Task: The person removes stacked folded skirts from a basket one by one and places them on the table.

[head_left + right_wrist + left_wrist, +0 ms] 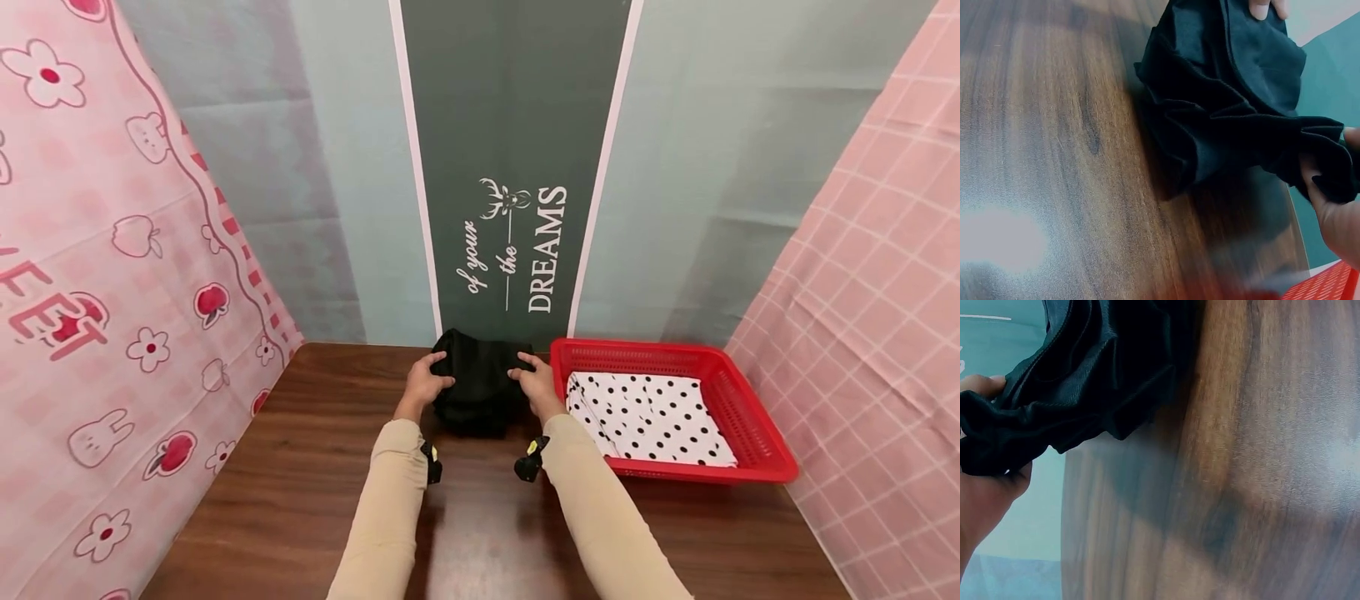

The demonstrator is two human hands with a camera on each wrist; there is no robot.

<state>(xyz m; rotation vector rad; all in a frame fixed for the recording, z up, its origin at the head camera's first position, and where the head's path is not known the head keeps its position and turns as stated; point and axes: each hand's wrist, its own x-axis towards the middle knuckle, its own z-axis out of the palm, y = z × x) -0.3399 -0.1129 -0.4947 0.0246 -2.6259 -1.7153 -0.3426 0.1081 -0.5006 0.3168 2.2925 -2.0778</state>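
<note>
A bundle of black cloth (480, 385), bunched and folded in layers, is held up between both hands near the table's back edge. My left hand (427, 385) grips its left side, with thumb and fingers pinching a gathered fold. On the other side, my right hand (536, 382) pinches the cloth's right part. In the left wrist view, the black cloth (1097, 369) hangs in creases from the left hand (988, 494). The right wrist view has the right hand (1338, 219) holding a bunched end, its thumb partly tucked into the cloth (1222, 106).
To the right stands a red plastic basket (757, 417) with perforated sides. Folded white cloth with black dots (645, 417) lies in it. The brown wooden table (300, 500) meets a printed curtain (517, 100) at the back, and pink fabric (135, 250) hangs on both sides.
</note>
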